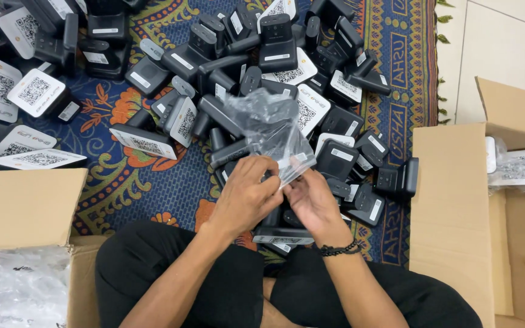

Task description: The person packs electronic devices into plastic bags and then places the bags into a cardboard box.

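Both hands meet over my lap at the open end of a clear plastic bag [270, 124] with a small black device inside it. My left hand [247, 194] pinches the bag's lower edge from the left. My right hand [312, 200], with a dark bead bracelet on its wrist, grips the same edge from the right. The bag stands up and away from me, above a heap of several black devices [335, 161] with white coded panels.
I sit cross-legged in black trousers on a patterned blue rug [141, 182]. A cardboard box [25, 212] with crumpled clear plastic is at my left. Another open box [451, 200] at my right holds bagged devices. White floor tiles lie at the far right.
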